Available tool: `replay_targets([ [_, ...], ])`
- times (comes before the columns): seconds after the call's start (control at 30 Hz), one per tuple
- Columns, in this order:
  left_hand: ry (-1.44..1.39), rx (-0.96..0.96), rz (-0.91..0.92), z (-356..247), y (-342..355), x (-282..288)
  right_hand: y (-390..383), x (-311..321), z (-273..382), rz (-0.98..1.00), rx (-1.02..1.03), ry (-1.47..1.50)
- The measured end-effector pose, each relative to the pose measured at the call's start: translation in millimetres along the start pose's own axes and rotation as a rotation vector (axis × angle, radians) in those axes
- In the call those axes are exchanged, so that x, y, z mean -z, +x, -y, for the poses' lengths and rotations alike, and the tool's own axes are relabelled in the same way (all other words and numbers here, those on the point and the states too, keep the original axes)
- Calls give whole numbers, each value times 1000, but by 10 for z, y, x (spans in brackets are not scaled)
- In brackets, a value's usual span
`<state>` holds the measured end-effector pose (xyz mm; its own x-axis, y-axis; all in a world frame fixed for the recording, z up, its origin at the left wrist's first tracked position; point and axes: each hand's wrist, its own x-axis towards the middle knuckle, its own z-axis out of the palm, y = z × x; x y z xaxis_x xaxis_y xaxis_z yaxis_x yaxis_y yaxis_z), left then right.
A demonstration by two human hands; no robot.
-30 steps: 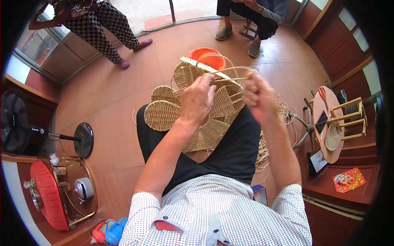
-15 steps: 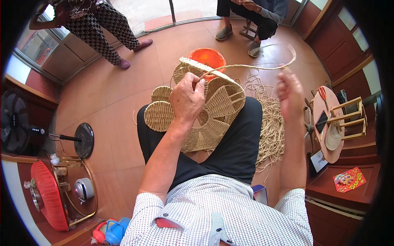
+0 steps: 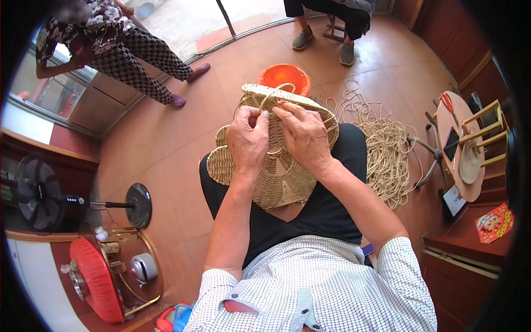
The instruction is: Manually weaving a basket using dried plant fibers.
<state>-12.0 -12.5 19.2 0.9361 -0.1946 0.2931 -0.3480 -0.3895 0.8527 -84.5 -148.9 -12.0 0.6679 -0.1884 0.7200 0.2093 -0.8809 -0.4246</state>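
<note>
Right hand (image 3: pixel 305 135) back at the weaving (image 3: pixel 276 191)
Left hand (image 3: pixel 247 138) pinches cord (image 3: pixel 266 102); the right, earlier out wide, touches the weaving, grip unclear.

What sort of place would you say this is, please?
Probably a household room where handicraft is done: there are a standing fan, a tiled floor with a heap of loose cord, and a woven piece on the person's lap.

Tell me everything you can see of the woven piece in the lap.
The woven piece looks like tan plaited cord, with rounded, petal-like lobes at its left and a thick, paler rim along the top, where a cord loop arches up. It rests across the dark trousers, rim slanting down rightward. The left hand pinches it at the rim; the right hand lays its fingers there.
</note>
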Motion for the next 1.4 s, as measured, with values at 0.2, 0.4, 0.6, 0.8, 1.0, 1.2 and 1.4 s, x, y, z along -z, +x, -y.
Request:
replay_targets([
  [0.2, -18, -127, -15, 141, 166, 52, -19, -160, 70, 13, -48, -38],
  [0.4, 188, -433, -112, 161, 271, 55, 18, -231, 101, -1, -109, 23],
  [0.6, 323, -417, -123, 156, 200, 91, 4, -311, 161, -38, -132, 15],
  [0.8, 416, -509, -104, 100, 29, 19, -6, -326, 153, -17, -171, 35],
  [1.0, 587, -444, 35, -119, 39, -74, 5, -293, 128, -45, -213, 51],
  [1.2, 658, -283, 227, -238, 131, -154, -13, -227, 43, -73, -213, 39],
  [1.4, 458, -482, 147, -172, 53, -109, 17, -151, 67, -99, -210, 44],
])
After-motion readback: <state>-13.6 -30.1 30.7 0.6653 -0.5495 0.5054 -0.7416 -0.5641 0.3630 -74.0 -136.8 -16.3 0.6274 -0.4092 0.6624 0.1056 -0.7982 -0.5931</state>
